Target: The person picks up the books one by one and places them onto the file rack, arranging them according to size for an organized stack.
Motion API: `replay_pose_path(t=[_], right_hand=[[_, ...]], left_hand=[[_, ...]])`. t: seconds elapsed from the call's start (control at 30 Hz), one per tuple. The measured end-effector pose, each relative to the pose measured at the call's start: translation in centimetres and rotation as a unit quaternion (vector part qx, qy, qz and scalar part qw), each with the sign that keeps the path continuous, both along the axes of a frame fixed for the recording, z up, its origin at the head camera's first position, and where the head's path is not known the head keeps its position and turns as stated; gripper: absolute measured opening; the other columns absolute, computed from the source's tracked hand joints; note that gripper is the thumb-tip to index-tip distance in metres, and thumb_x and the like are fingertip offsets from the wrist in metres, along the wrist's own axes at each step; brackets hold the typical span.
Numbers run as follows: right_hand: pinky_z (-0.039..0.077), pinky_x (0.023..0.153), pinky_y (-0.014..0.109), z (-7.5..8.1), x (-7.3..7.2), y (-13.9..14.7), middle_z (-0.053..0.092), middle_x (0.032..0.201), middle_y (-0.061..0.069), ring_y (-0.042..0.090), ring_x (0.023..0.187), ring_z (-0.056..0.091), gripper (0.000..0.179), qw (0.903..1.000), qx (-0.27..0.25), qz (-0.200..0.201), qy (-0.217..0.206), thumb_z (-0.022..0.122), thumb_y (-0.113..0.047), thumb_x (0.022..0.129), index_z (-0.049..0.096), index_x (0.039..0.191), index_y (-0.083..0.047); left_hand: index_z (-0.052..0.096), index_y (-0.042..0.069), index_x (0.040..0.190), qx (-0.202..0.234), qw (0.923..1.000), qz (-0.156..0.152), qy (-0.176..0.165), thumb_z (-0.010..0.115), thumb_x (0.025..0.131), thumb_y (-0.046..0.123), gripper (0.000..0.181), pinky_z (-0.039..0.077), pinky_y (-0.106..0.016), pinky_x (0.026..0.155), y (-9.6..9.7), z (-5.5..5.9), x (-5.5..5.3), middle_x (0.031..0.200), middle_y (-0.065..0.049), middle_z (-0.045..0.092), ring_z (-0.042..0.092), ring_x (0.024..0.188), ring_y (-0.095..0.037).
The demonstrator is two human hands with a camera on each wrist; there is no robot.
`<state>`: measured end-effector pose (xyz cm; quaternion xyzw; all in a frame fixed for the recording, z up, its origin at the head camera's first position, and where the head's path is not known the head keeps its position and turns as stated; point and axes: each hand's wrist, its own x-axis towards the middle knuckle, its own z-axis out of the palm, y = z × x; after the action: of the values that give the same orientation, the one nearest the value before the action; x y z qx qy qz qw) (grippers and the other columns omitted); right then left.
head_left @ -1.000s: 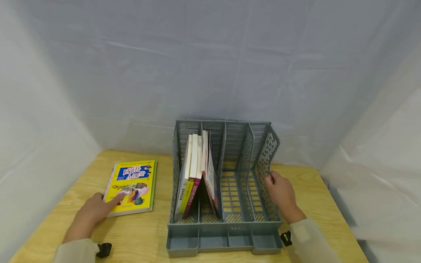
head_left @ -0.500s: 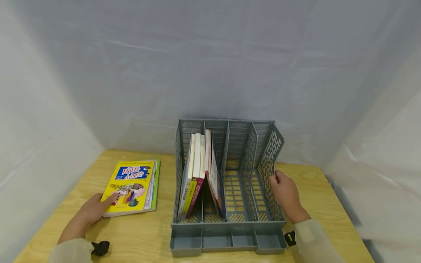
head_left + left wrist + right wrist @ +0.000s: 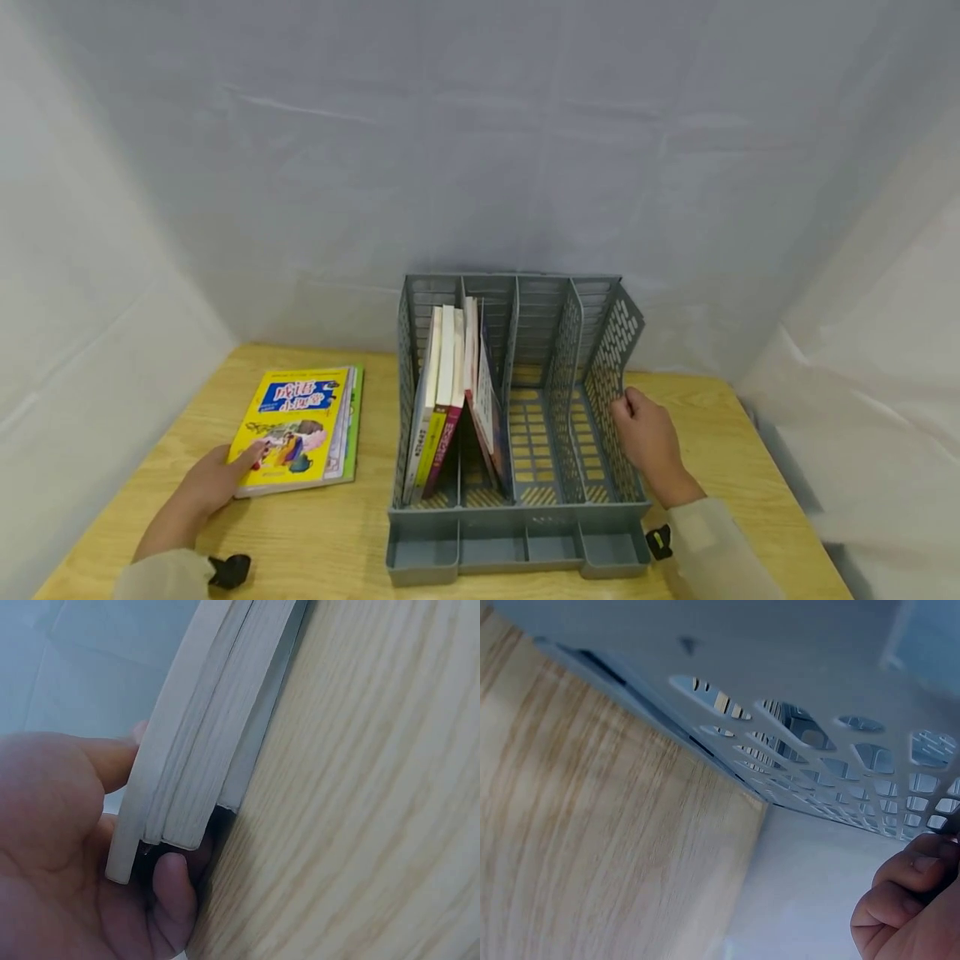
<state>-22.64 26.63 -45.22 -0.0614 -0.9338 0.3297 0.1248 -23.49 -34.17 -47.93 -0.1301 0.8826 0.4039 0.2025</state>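
A yellow book [image 3: 294,429] lies on top of a small pile at the table's left, shifted left over the books beneath. My left hand [image 3: 210,479] grips its lower left edge, thumb on the cover. In the left wrist view, fingers of the left hand [image 3: 67,847] curl under the top book's overhanging edge. A grey file rack [image 3: 517,518] stands right of the middle. My right hand [image 3: 648,437] holds the front edge of its right side wall with curled fingers; the right wrist view shows these fingers [image 3: 904,889] against the perforated wall, partly cut off.
Several books [image 3: 438,400] lean in the rack's two left compartments. Small trays [image 3: 423,550] run along its front. A green-edged book [image 3: 352,433] shows under the yellow one. White sheeting [image 3: 480,150] surrounds the wooden table [image 3: 330,550].
The yellow book has slid and turned slightly left over the pile, uncovering more of the books beneath. The left hand has moved a little left with it. My right hand stays at the rack.
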Motion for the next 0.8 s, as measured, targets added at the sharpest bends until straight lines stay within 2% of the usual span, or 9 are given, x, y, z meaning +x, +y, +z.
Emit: replay_pose_path(t=[0.3,0.47,0.6,0.8], right_hand=[[0.033,0.053,0.034,-0.4,-0.1,0.1,0.046,0.065,0.005,0.021,0.054,0.041,0.027,0.9999,0.001,-0.010,-0.003,0.040,-0.025,0.106,0.044,0.082,-0.013],[0.035,0.052,0.033,-0.5,0.1,0.1,0.048,0.065,0.004,0.020,0.054,0.043,0.027,0.9999,0.000,-0.010,-0.012,0.040,-0.025,0.106,0.047,0.083,-0.013],[0.034,0.052,0.033,-0.4,0.1,0.0,0.046,0.064,0.004,0.021,0.053,0.041,0.028,1.0000,-0.005,-0.005,-0.002,0.040,-0.024,0.106,0.045,0.081,-0.013],[0.034,0.053,0.033,-0.4,-0.1,-0.2,0.044,0.065,0.004,0.020,0.053,0.039,0.029,1.0000,-0.009,-0.003,-0.002,0.040,-0.025,0.107,0.044,0.082,-0.013]], left_hand=[[0.019,-0.020,0.153,-0.023,0.9997,-0.010,0.006,0.026,0.100,0.076,0.110,0.031,-0.071,0.108,0.0,-0.5,0.0,0.147,-0.044,0.031,0.043,0.121,-0.053],[0.024,-0.021,0.150,-0.039,0.9988,-0.023,0.015,0.027,0.101,0.075,0.108,0.038,-0.067,0.102,-0.4,-0.7,0.0,0.142,-0.044,0.038,0.048,0.113,-0.048],[0.026,-0.022,0.149,-0.046,0.9984,-0.026,0.020,0.028,0.101,0.074,0.108,0.040,-0.064,0.099,-0.7,-0.8,-0.1,0.140,-0.044,0.040,0.049,0.109,-0.046],[0.023,-0.021,0.151,-0.044,0.9985,-0.026,0.022,0.027,0.100,0.076,0.110,0.035,-0.069,0.104,-1.0,-0.9,-0.3,0.145,-0.045,0.035,0.047,0.117,-0.051]])
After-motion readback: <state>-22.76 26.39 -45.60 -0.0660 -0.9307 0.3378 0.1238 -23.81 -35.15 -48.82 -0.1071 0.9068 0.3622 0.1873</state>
